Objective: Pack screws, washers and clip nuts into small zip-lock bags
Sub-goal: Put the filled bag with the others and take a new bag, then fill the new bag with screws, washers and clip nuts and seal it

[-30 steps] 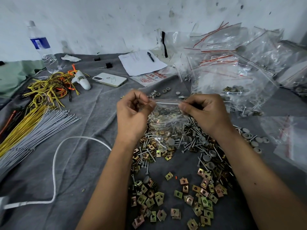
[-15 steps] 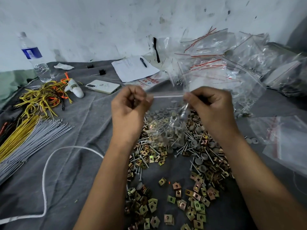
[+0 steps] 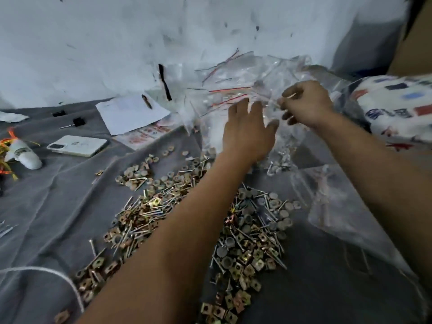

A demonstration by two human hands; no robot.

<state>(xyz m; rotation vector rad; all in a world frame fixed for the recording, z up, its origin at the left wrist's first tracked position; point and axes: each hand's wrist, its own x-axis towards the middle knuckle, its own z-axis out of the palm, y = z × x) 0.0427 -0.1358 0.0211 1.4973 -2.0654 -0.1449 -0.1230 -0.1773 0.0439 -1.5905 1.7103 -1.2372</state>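
A big heap of screws, grey washers and brass clip nuts [image 3: 245, 230] lies on the grey cloth [image 3: 58, 206] in front of me. At the back right is a pile of clear zip-lock bags with red seal strips [image 3: 233, 90]. My left hand [image 3: 247, 132] reaches over that pile with fingers spread and holds nothing. My right hand [image 3: 306, 104] pinches the top edge of a clear zip-lock bag [image 3: 271, 101] at the pile; blur hides what the bag contains.
A white phone [image 3: 77, 146], a sheet of paper with a pen [image 3: 131, 113] and a white tool [image 3: 23, 155] lie at the back left. A white cord [image 3: 58, 279] crosses the cloth at lower left. A large clear bag [image 3: 346, 218] lies at right, near a patterned cloth [image 3: 397, 106].
Both hands held a filled bag over the heap, pinching its seal. Now they have moved to the bag pile at the back right, and my left hand has let go.
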